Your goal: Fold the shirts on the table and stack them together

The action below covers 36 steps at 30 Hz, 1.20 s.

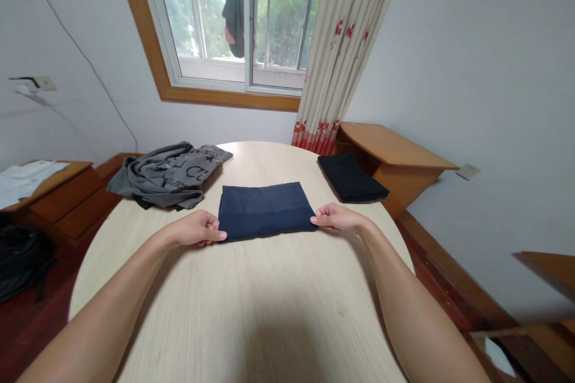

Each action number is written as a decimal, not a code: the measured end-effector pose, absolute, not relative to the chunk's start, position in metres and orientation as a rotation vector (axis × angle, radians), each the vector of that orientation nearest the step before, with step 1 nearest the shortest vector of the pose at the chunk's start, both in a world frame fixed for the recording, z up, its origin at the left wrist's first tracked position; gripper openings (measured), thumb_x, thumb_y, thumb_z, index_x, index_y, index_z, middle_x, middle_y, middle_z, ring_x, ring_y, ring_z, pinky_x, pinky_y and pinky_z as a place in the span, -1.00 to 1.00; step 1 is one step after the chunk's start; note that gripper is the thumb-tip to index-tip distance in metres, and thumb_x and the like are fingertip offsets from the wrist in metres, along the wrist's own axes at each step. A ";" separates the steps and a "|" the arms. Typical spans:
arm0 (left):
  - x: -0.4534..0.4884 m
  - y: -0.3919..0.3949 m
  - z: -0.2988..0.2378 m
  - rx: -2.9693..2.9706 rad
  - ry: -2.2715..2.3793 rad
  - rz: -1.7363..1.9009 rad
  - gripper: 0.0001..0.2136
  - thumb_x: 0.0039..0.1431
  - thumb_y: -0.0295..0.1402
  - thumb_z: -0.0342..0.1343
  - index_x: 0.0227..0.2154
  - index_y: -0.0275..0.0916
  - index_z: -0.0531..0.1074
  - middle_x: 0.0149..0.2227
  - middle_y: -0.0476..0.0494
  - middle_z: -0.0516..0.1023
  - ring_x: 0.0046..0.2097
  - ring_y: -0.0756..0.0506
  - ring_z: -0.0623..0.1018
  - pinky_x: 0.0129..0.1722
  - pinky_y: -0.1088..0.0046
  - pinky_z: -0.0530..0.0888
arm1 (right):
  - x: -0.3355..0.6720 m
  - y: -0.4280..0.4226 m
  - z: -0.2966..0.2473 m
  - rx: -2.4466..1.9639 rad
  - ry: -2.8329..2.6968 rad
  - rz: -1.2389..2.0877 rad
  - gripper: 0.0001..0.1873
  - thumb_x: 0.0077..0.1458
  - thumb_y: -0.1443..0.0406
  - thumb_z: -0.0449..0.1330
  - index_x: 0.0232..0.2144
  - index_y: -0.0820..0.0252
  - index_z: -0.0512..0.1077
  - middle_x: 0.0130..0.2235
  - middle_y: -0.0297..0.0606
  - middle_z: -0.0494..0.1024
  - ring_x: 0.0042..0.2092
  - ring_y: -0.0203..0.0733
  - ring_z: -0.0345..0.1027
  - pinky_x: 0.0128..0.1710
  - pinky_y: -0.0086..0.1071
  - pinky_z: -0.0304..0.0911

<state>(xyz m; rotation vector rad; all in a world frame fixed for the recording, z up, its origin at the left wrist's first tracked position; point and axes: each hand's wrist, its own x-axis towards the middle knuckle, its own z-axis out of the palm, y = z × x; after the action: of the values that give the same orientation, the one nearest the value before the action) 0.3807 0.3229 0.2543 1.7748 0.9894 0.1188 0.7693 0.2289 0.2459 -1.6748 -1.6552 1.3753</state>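
A folded navy blue garment [264, 208] lies flat in the middle of the round light-wood table [251, 305]. My left hand [200, 228] pinches its near left corner with fingers closed. At the near right corner my right hand [335, 218] does the same, fingers curled on the cloth edge. Both forearms stretch over the table toward the garment.
A crumpled grey garment [173, 175] lies at the table's far left. A folded black garment [353, 177] sits at the far right edge. Wooden side cabinets [395, 152] stand right and left; a window and curtain [341, 48] are behind. A black bag [20, 260] lies on the floor at left.
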 end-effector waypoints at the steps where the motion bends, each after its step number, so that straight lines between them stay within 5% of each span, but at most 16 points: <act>1: 0.380 0.323 0.254 1.764 0.980 0.098 -0.45 -0.35 0.13 0.36 -0.70 -0.17 0.19 -0.72 0.07 0.28 -0.63 0.05 0.22 -0.60 0.50 0.10 | 0.770 0.229 0.246 -1.678 -1.655 1.410 -0.36 -0.20 -0.22 0.33 -0.68 0.11 0.16 -0.73 -0.47 0.18 -0.65 -0.44 -0.08 -0.60 -0.43 -0.23; 6: 0.381 0.323 0.247 1.778 1.011 0.066 -0.47 -0.38 0.06 0.38 -0.68 -0.16 0.17 -0.73 0.11 0.25 -0.64 0.04 0.21 -0.60 0.50 0.08 | 0.768 0.228 0.246 -1.694 -1.636 1.449 -0.40 -0.30 -0.13 0.41 -0.67 0.11 0.17 -0.73 -0.48 0.20 -0.65 -0.43 -0.04 -0.62 -0.44 -0.20; 19: 0.382 0.329 0.246 1.869 1.073 0.201 -0.52 -0.25 0.06 0.24 -0.67 -0.15 0.10 -0.68 0.10 0.24 -0.58 0.04 0.20 -0.54 0.50 0.09 | 0.770 0.229 0.245 -1.739 -1.753 1.200 -0.38 -0.21 -0.17 0.30 -0.66 0.09 0.06 -0.67 -0.52 0.09 -0.59 -0.45 -0.14 -0.56 -0.44 -0.24; 29: 0.378 0.323 0.247 1.978 1.122 -0.095 -0.61 -0.28 0.00 0.25 -0.69 -0.18 0.24 -0.66 0.02 0.34 -0.56 -0.01 0.27 -0.53 0.46 0.16 | 0.769 0.224 0.248 -1.808 -1.882 1.387 -0.36 -0.26 -0.21 0.33 -0.66 0.11 0.14 -0.71 -0.51 0.18 -0.62 -0.43 -0.05 -0.59 -0.44 -0.17; 36: 0.378 0.324 0.252 1.826 1.082 -0.046 -0.43 -0.33 0.24 0.28 -0.68 -0.19 0.28 -0.67 -0.01 0.37 -0.62 0.01 0.27 -0.60 0.47 0.15 | 0.769 0.227 0.243 -1.726 -1.677 1.443 -0.30 -0.16 -0.32 0.25 -0.68 0.14 0.19 -0.74 -0.44 0.23 -0.68 -0.43 -0.02 -0.64 -0.44 -0.14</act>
<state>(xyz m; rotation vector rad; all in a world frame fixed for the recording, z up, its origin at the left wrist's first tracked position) 0.3783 0.3243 0.2515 1.8259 1.0824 -0.0462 0.7692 0.2267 0.2430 -1.7257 -1.6773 1.4433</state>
